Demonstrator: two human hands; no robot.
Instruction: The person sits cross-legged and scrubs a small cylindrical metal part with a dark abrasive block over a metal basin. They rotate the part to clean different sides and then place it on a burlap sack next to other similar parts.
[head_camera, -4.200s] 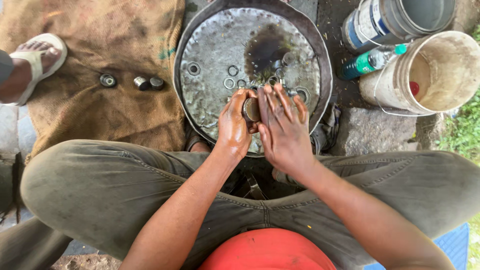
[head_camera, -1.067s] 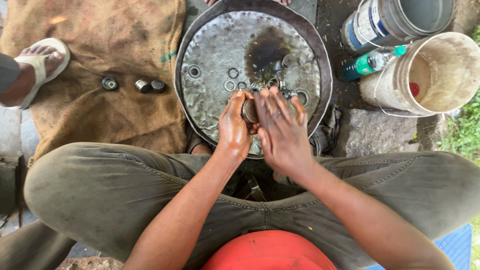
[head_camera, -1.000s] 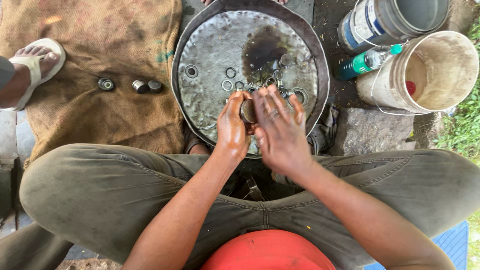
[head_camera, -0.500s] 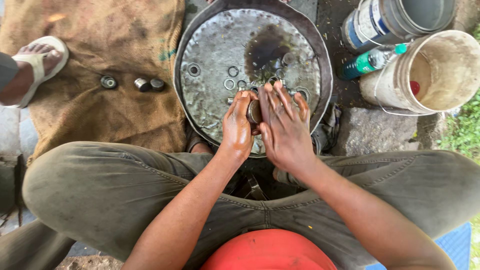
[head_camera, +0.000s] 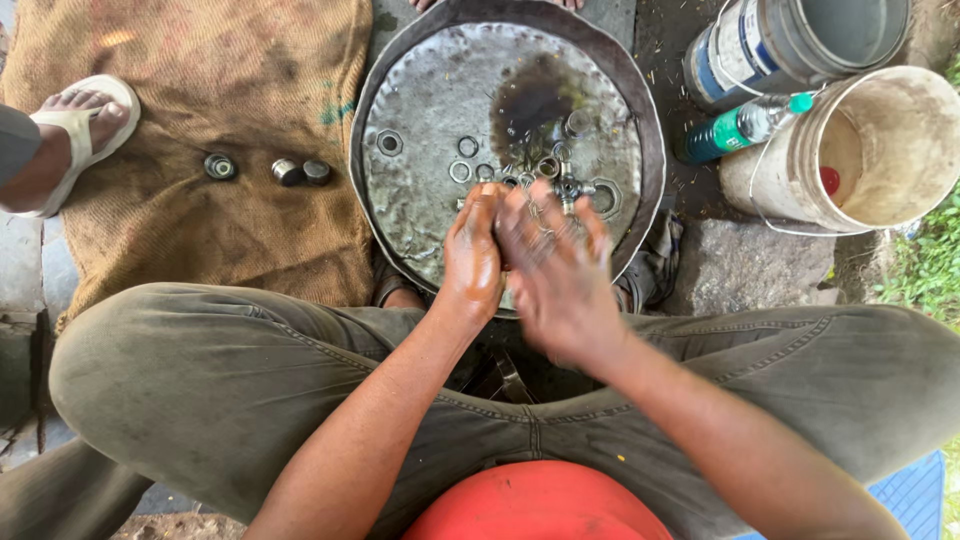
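Cupping something small between our palms, we have our left hand (head_camera: 472, 255) and right hand (head_camera: 560, 275) pressed together over the near edge of the pan (head_camera: 400, 110). The left fingers curl inward around a dark part that barely shows; the right fingers (head_camera: 590, 225) lie spread and blurred across it, so we cannot tell what the part is, how its long axis runs, or whether the right hand grips it or only rubs over it. It sits between the two hands, touching both, with the left hand seeming to carry it. Just beyond our fingertips, further into the pan, lie loose washers (head_camera: 462, 172) and a small metal fitting (head_camera: 568, 188), near a dark oily patch (head_camera: 530, 100); these are nearer the right hand. The pan rests on the ground between our knees (head_camera: 200, 380). To its left a sack (head_camera: 220, 120) is spread out, with three small round metal parts (head_camera: 288, 172) on it, well apart from our hands, and another person's sandalled foot (head_camera: 75, 125) at its edge. To the right of the pan stand two buckets (head_camera: 880, 150) with a green bottle (head_camera: 740, 125) lying between them.
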